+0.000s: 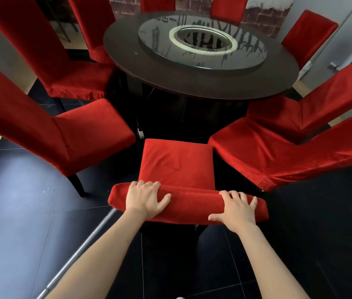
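I hold the red-covered chair (177,162) by the top of its backrest (192,203), with both hands on it. My left hand (143,198) sits left of the rail's middle. Its fingers curl over the edge that faces the round table (127,67), and its thumb lies flat along the top, pointing toward my other hand. My right hand (236,207) grips the right part of the same rail. Its fingers, a little spread, also fold over the table-side edge, while its thumb stretches along the side away from the table. Both hands are wrapped around the padded rail, with a bare stretch of red cover between them.

The chair stands at the side of the table nearest me, its seat pointing toward the table's dark base. I cannot tell whether the front of the seat reaches beneath the tabletop.

More red chairs ring the table. The left neighbour chair (80,130) is angled toward the table and stands a little apart from mine. The right neighbour chair (268,152) has its seat corner just beside my chair's seat. In the middle of the table lies a glass turntable (155,44) with a pale ring at its centre. The floor (19,212) around the table is dark tile, and a metal strip (80,249) crosses it on the side away from the table, running beneath my left forearm.
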The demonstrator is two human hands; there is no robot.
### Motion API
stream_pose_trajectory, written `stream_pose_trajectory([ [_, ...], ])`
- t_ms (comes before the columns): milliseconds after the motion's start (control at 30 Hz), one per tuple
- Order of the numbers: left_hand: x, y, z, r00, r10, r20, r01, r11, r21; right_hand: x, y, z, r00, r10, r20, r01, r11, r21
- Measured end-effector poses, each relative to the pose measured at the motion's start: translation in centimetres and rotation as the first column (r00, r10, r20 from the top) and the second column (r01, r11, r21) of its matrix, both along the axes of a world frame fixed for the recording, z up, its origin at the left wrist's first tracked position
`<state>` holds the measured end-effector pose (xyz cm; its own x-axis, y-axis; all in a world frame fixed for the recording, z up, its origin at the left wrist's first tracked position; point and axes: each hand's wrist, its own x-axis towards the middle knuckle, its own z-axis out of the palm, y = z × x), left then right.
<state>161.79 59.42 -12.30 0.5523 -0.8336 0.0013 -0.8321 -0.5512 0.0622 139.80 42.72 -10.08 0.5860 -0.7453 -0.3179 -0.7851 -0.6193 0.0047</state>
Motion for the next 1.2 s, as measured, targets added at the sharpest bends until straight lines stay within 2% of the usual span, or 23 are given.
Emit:
stream_pose_trajectory([
  [333, -0.2, -0.4, 0.2, 1.000, 0.007, -0.008, -0.007, 0.998, 0.055, -0.2, -0.4, -0.1, 1.000, 0.003, 0.013, -0.003, 1.000, -0.002],
  [467, -0.6, -0.1, 0.5, 0.998, 0.031, -0.063, -0.024, 0.994, 0.108, -0.1, 0.1, 0.2, 0.999, -0.034, 0.001, 0.034, 0.998, 0.049],
  [600, -0.9, 0.5, 1.2, 0.984, 0.075, -0.161, -0.067, 0.996, 0.054, -0.7, 1.0, 1.0, 0.998, -0.059, 0.031, 0.057, 0.996, 0.067],
  [833, -2.1, -0.1, 3.4, 0.981, -0.014, -0.191, 0.012, 1.000, -0.012, -4.5, 3.3, 3.3, 0.984, -0.150, 0.098, 0.149, 0.989, 0.012],
  [1200, -11.1, -9.1, 7.3, 0.950, -0.239, -0.203, 0.220, 0.969, -0.112, -16.8, 1.2, 7.4, 0.922, -0.373, 0.104, 0.379, 0.924, -0.046],
])
